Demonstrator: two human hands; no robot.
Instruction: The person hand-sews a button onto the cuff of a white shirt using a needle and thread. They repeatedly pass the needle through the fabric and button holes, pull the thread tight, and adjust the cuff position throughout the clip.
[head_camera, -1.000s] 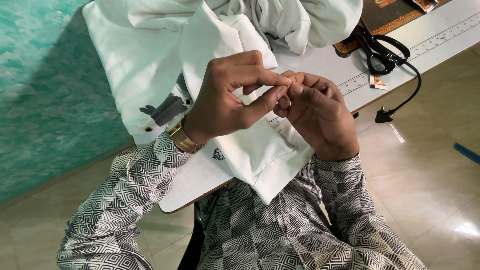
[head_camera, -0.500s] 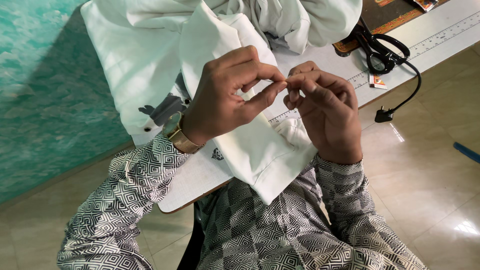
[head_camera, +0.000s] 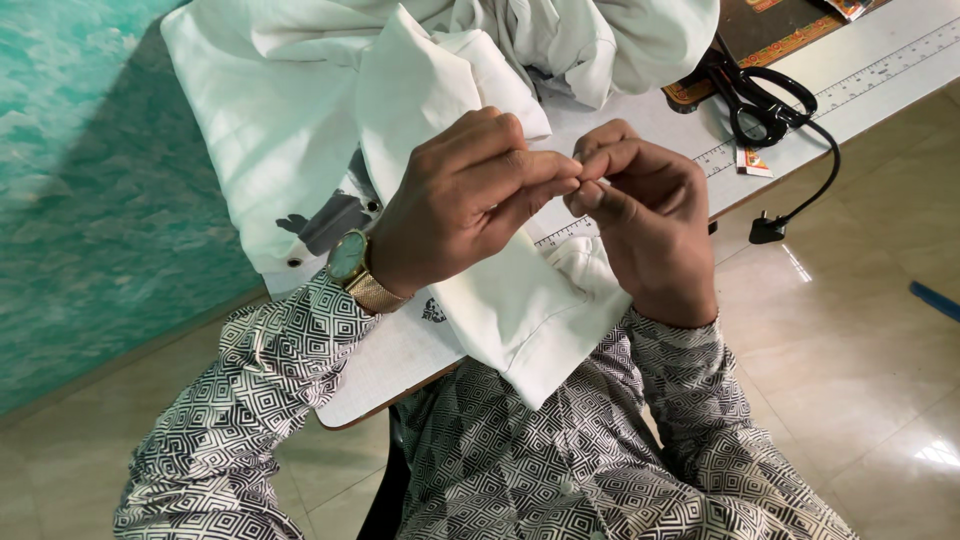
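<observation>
Setting: teal mottled wall on the left, glossy beige floor tiles on the right, and a white work table (head_camera: 640, 125) with a printed ruler strip along its edge between them.
Left hand: the left hand (head_camera: 465, 195) was raised above the table, thumb and forefinger pressed together at the tips, the other fingers curled; whatever it pinched was too small to make out.
Right hand: the right hand (head_camera: 640, 215) faced it, thumb and forefinger also closed in a pinch; the fingertips of the two hands met or nearly met just above the table edge.
Thing between the fingers: a tiny pale speck showed where the fingertips came together, but what it was could not be told.
Wristwatch: a gold wristwatch (head_camera: 350, 262) with a greenish face sat on the left wrist, at the cuff of a black-and-white geometric patterned shirt sleeve (head_camera: 250, 400).
White garment: a white garment (head_camera: 290, 110) lay spread on the table directly beneath and behind both hands, one folded end hanging over the near edge toward the person's lap; a grey patch and small dark snaps showed on it to the left of the left wrist.
Scissors: black scissors (head_camera: 755, 100) lay on the table beyond the right hand, well apart from it, partly on a dark brown board (head_camera: 775, 30).
Cable: a black cable with a plug (head_camera: 768, 230) hung off the table edge to the right of the right hand.
</observation>
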